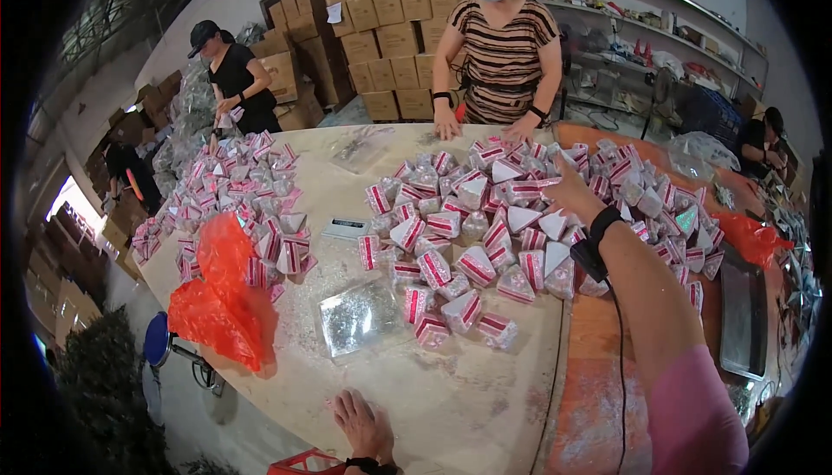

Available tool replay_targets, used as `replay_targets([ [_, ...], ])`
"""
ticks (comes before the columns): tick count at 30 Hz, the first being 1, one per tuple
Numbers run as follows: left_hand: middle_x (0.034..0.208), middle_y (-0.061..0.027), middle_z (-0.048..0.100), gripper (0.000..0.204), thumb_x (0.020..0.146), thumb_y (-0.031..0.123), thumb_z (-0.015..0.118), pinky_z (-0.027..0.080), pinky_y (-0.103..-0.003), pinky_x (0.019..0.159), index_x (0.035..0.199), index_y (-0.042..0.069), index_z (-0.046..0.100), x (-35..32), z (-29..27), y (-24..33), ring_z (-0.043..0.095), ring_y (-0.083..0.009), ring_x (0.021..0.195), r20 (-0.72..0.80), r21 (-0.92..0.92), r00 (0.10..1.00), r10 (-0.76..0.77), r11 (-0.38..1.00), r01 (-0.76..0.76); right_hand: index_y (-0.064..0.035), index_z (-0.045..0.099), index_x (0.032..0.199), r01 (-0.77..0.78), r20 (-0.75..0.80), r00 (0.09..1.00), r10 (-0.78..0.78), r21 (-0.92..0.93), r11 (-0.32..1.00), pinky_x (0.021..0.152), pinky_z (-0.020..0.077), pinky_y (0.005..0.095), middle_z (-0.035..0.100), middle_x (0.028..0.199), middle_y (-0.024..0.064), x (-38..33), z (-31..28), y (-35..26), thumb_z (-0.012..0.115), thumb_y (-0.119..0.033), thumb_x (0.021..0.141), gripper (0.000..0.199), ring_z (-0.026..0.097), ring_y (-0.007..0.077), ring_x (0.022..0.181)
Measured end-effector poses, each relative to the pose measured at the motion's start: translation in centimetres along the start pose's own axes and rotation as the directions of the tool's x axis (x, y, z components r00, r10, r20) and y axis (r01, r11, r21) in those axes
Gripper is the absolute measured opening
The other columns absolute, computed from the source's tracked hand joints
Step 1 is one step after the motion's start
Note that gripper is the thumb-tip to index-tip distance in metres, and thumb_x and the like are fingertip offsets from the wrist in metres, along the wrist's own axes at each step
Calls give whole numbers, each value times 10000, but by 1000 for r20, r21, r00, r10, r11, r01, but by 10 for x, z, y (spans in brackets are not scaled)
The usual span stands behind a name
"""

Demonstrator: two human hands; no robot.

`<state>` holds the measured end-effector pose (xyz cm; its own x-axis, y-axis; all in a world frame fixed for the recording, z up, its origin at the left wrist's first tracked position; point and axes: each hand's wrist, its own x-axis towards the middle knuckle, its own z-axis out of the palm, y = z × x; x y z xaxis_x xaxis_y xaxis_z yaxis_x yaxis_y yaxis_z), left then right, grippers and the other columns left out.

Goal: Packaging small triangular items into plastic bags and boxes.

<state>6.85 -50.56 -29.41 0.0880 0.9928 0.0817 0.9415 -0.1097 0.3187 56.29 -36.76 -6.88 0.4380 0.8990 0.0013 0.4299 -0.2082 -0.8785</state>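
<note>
A large heap of small wedge-shaped pieces (475, 264), white with pink-red bands and looking like toy cake slices in clear wrap, spreads over the middle and right of the table. My right hand (572, 187) stretches far into this heap, its thumb and forefinger apart, close above the wedges. Whether it touches one I cannot tell. Near the table's front edge my left hand (362, 423) rests on the pale tabletop (451, 393), fingers lying loosely and holding nothing. A clear flat plastic sheet or tray (360, 319) lies between that hand and the heap.
A second pile of wrapped wedges (238, 172) lies at left, beside a red plastic bag (225, 302). Across the table stands a person in a striped top (503, 59), hands at the heap. A dark metal tray (744, 319) and another red bag (752, 239) lie right.
</note>
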Motion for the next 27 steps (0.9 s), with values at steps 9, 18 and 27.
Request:
replay_targets([
  [9, 1301, -228, 296, 617, 733, 310, 510, 129, -490, 1008, 1225, -14, 328, -4, -8, 14, 189, -383, 1243, -38, -56, 997, -59, 997, 57, -87, 45, 1368, 3, 26, 1000, -2, -59, 998, 445, 471, 334, 568, 976, 208, -21, 5, -10, 583, -111, 707, 852, 606, 224, 593],
  [18, 1310, -222, 276, 634, 704, 281, 563, 159, -498, 996, 1215, -10, 327, -3, 5, -2, 197, -382, 1236, -105, -100, 994, 10, 995, -20, -97, 88, 1360, 36, 29, 999, -36, -10, 999, 418, 461, 340, 529, 1042, 242, -75, 6, -18, 589, -114, 710, 821, 607, 238, 563],
  [27, 1331, -237, 218, 757, 686, 329, 575, 174, -515, 990, 1280, 0, 241, -53, 11, -3, 152, -420, 1245, -42, -168, 989, 145, 974, -150, -64, 99, 1358, 36, 2, 999, -36, 26, 999, 429, 453, 347, 574, 929, 204, -181, -31, -12, 578, -79, 699, 815, 587, 236, 532],
])
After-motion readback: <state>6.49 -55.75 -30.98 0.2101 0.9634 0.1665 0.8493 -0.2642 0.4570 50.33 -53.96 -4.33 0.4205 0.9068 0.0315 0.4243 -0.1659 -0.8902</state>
